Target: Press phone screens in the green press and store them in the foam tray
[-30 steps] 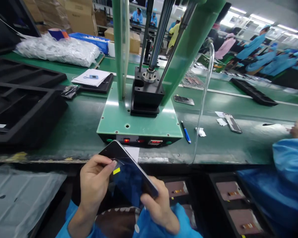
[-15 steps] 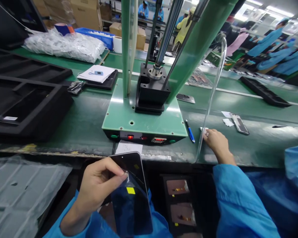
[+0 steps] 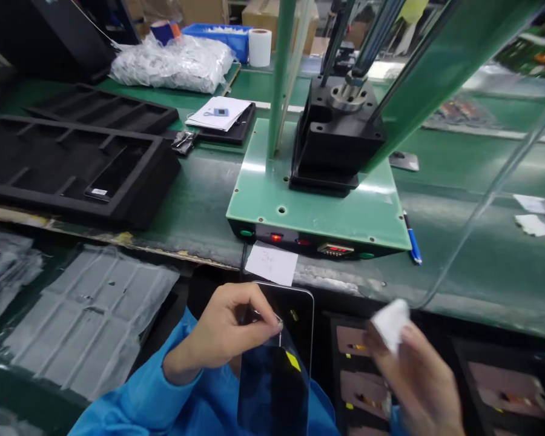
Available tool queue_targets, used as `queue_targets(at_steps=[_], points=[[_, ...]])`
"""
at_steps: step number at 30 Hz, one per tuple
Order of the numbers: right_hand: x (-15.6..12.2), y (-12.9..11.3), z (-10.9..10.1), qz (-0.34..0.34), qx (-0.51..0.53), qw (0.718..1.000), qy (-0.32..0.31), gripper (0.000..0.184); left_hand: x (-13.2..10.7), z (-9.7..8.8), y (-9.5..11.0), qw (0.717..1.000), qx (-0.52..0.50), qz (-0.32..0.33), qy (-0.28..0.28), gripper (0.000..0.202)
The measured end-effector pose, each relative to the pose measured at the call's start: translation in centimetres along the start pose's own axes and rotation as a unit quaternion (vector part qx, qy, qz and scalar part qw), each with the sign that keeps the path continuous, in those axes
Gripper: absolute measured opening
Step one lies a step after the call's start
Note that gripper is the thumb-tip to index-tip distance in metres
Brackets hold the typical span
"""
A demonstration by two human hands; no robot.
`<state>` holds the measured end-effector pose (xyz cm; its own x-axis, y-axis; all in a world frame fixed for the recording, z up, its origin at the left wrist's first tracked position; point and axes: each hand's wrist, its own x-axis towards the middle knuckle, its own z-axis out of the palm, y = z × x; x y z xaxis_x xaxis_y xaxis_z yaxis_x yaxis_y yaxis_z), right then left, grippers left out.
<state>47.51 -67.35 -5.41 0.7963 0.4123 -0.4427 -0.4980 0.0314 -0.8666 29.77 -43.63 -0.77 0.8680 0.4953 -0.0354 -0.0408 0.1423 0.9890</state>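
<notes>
My left hand [image 3: 229, 330] is closed around a dark phone [image 3: 295, 312] held upright in front of my lap, below the bench edge. Its thumb and fingers pinch the top of a clear protective film [image 3: 275, 378] with a yellow tab [image 3: 293, 361], which hangs peeled down over the screen. My right hand [image 3: 418, 378], blurred by motion, is low at the right and grips a small white cloth [image 3: 390, 321] between its fingers. The cloth is a little to the right of the phone, not touching it.
A green press fixture [image 3: 318, 209] with a black block [image 3: 336, 142] and red lamps stands on the green bench just ahead. Black foam trays [image 3: 68, 160] lie at the left, a blue pen [image 3: 412, 242] at the right. Clear bags [image 3: 86, 309] and trays of parts [image 3: 358, 363] sit below.
My right hand has come back from the bench near the pen, now carrying the white cloth. The film hangs further off the phone. My view has tilted down and left.
</notes>
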Motion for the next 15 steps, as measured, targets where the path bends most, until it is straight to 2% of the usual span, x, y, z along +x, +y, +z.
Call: queue_targets(at_steps=[2,4,6,9,12,13,15], points=[[-0.4,1.9,2.6,0.079,0.058,0.989,-0.108,0.03,-0.3,-0.1,0.0,1.0,0.009,-0.012,-0.001,0.011],[-0.1,3.1,4.2,0.103,0.09,0.972,-0.192,0.031,-0.7,-0.3,0.1,0.999,0.029,-0.014,-0.004,0.011],[0.3,3.4,5.0,0.084,0.09,0.966,-0.229,0.032,-1.2,-0.4,0.0,0.999,0.047,-0.007,-0.006,0.011],[0.6,2.7,5.7,0.042,0.048,0.969,-0.24,0.026,-1.9,-0.6,0.0,0.998,0.065,0.009,-0.012,0.012],[0.1,1.4,6.7,-0.067,-0.039,0.973,-0.218,0.013,-2.4,-0.7,0.1,0.995,0.09,0.039,-0.018,0.012],[-0.2,1.1,7.0,-0.127,-0.079,0.967,-0.207,0.011,-2.5,-0.7,0.2,0.993,0.099,0.054,-0.019,0.012],[-0.9,0.5,7.7,-0.256,-0.146,0.934,-0.203,0.011,-2.6,-0.6,0.4,0.99,0.111,0.08,-0.02,0.013]])
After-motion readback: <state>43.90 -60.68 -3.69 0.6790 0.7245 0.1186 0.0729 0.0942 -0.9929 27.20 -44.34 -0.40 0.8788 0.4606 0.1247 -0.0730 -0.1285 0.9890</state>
